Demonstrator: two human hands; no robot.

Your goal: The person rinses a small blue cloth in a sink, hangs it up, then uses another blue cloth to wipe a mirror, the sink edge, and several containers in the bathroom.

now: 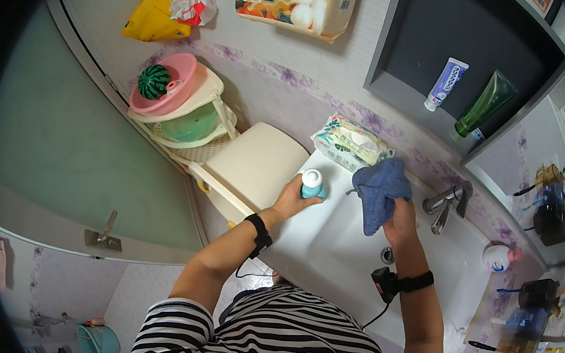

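My left hand point(289, 200) is wrapped round a small blue bottle with a white cap point(313, 184), at the left rim of the white washbasin point(331, 233). Whether the bottle's base touches the rim, I cannot tell. A bunched blue cloth point(381, 190) hangs from my right hand point(400, 223) over the basin, left of the chrome faucet point(446, 204). The cloth hides part of my right fingers. Just behind both hands lies a soft pack of tissues point(353, 142) on the basin's back ledge.
A pump bottle with a pink top point(496, 257) stands at the basin's right. Above, a dark shelf point(470, 31) holds a toothpaste tube point(446, 85) and a green tube point(486, 105). On the left are a cream bin point(256, 167) and a rack with a pink bowl point(182, 73).
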